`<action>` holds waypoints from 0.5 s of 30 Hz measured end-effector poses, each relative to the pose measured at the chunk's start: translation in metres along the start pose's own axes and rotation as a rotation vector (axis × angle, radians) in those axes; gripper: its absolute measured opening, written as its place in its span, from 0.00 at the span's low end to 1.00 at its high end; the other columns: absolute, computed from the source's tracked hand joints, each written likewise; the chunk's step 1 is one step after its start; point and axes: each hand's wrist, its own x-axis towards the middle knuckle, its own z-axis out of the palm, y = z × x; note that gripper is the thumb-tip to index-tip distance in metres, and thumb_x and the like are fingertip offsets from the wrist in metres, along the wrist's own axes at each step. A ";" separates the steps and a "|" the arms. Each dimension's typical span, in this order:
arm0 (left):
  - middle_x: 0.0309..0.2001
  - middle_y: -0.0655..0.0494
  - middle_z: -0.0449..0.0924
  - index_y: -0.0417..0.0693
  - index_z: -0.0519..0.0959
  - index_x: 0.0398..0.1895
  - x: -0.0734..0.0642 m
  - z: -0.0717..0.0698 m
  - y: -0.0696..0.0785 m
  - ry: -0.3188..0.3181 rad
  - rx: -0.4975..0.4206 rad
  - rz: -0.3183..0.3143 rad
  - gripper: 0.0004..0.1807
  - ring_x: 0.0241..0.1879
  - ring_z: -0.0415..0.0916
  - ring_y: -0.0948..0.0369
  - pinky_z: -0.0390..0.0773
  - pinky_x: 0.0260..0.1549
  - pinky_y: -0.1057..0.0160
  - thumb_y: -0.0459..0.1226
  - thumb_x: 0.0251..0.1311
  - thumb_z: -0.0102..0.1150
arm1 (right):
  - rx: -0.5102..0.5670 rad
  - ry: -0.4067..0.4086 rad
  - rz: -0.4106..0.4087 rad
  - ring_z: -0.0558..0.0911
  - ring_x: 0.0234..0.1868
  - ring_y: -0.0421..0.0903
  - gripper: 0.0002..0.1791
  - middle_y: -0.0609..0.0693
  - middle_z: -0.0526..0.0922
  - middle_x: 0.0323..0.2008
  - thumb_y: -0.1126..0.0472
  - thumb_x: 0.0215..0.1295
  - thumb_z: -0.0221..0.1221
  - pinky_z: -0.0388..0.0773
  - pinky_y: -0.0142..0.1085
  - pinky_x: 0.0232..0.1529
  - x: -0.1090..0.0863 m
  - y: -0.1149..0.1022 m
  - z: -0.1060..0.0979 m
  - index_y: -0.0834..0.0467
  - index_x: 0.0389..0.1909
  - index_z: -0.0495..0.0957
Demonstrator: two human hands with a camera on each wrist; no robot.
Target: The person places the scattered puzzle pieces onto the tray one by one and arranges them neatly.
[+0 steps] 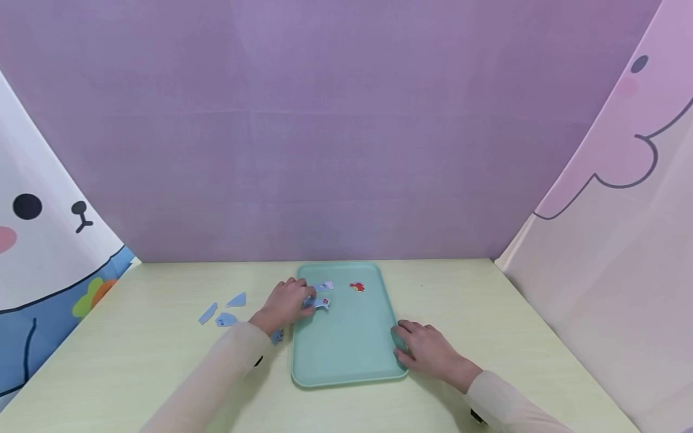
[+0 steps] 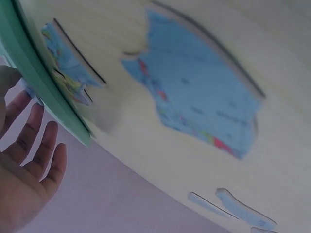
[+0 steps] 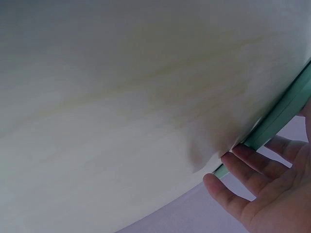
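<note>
Only the head view takes in the whole green tray [image 1: 352, 355], with a red-and-yellow piece [image 1: 357, 287] and a pale blue piece [image 1: 326, 286] lying toward its far end. Over the tray's left side, the left hand [image 1: 284, 305] pinches a small printed piece [image 1: 322, 304] between thumb and fingers; the left wrist view shows just a bluish scrap of it, and the remaining fingers spread. That view also brings out dark marks and red and green patches on the loose blue pieces [image 1: 226, 320] left of the tray. One near piece [image 1: 278, 336] lies just beside the left rim, partly covered by the wrist in the head view. The right hand [image 1: 428, 350] touches the right rim, fingers relaxed and apart; how firmly it presses cannot be told.

The tray's far rim sits near the back edge of the table [image 1: 460, 288], before a purple cloth [image 1: 368, 150]. Broad flat tray floor stretches between the hands, and more tabletop runs rightward.

The tray has rounded corners and a smooth, raised lip; the pieces are thin and irregularly cut; the tabletop carries faint, wood-like streaks.
</note>
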 end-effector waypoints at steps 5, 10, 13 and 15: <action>0.35 0.55 0.76 0.55 0.81 0.35 0.004 0.002 0.000 -0.002 -0.005 -0.019 0.11 0.32 0.68 0.56 0.70 0.31 0.55 0.46 0.49 0.64 | -0.005 0.010 -0.005 0.77 0.50 0.53 0.22 0.57 0.77 0.50 0.51 0.58 0.57 0.75 0.47 0.43 0.000 0.000 0.000 0.59 0.50 0.74; 0.36 0.56 0.76 0.55 0.81 0.36 0.006 0.004 -0.001 -0.011 -0.010 -0.036 0.11 0.33 0.69 0.57 0.70 0.32 0.55 0.47 0.49 0.64 | -0.009 0.025 -0.012 0.78 0.49 0.53 0.21 0.57 0.77 0.49 0.52 0.58 0.57 0.76 0.46 0.42 0.000 0.000 -0.001 0.59 0.50 0.74; 0.36 0.56 0.76 0.55 0.81 0.37 0.008 0.005 0.000 -0.020 -0.010 -0.040 0.12 0.33 0.68 0.57 0.70 0.32 0.56 0.47 0.50 0.63 | -0.015 0.026 -0.020 0.78 0.49 0.53 0.21 0.57 0.77 0.49 0.52 0.58 0.57 0.76 0.46 0.41 0.000 0.000 -0.001 0.59 0.50 0.74; 0.35 0.56 0.76 0.55 0.81 0.37 0.009 0.006 0.000 -0.022 -0.013 -0.039 0.12 0.33 0.68 0.57 0.70 0.32 0.56 0.47 0.49 0.64 | -0.019 0.029 -0.026 0.78 0.48 0.53 0.21 0.57 0.77 0.48 0.53 0.57 0.58 0.76 0.46 0.41 0.000 -0.001 -0.001 0.59 0.49 0.74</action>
